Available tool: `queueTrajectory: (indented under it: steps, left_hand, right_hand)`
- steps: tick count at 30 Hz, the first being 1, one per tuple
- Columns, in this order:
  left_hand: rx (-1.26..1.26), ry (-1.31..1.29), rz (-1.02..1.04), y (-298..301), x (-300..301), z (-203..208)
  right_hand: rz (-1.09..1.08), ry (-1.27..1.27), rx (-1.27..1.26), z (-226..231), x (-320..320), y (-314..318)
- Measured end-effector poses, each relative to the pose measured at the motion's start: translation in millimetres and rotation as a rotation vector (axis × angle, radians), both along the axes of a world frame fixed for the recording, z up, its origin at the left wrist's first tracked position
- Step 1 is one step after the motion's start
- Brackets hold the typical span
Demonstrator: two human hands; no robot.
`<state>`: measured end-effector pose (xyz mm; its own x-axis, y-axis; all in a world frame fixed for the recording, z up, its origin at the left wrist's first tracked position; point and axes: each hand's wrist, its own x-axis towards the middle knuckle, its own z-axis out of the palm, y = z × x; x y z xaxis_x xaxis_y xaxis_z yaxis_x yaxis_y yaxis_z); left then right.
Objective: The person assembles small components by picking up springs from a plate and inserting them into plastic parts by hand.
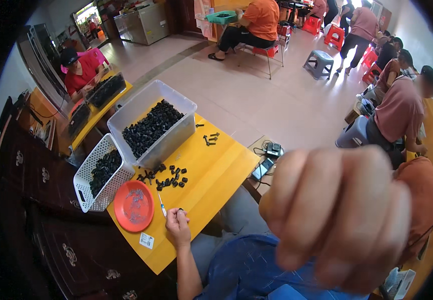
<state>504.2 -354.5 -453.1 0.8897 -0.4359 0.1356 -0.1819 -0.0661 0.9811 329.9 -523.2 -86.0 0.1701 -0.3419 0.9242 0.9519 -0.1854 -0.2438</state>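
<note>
Resting on the yellow counter [221, 165] is a red plate [122, 212]; beside a slim screwdriver [163, 210], I see the left hand [178, 227] pinching a small, solid-black piece [181, 210] above the counter, too tiny for detail. The right hand [336, 210] is curled, blurred; its contents I cannot tell.

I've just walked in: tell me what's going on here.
The person's left hand holds a small black piece at its fingertips, beside a screwdriver on the yellow table. The right hand is blurred, close to the camera; whether it holds anything can't be told. Loose black pieces lie near a clear bin and a white basket of black parts, and a red plate of small grey bits.
</note>
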Motion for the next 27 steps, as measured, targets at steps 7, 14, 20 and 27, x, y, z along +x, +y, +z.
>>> queueTrajectory:
  steps: [7,14,20,27]
  left_hand:
    - [0.003,0.023,0.001,-2,-5,13]
    - [0.039,0.050,0.027,3,-7,15]
    - [0.081,-0.008,0.050,-6,-3,19]
    - [0.049,0.066,0.031,1,-11,13]
  right_hand:
    - [-0.133,-0.140,0.028,1,-3,-18]
    - [-0.283,-0.204,0.020,-2,-29,-44]
    - [-0.425,-0.380,-0.072,18,-64,-80]
    - [-0.479,-0.310,-0.048,-10,-57,-91]
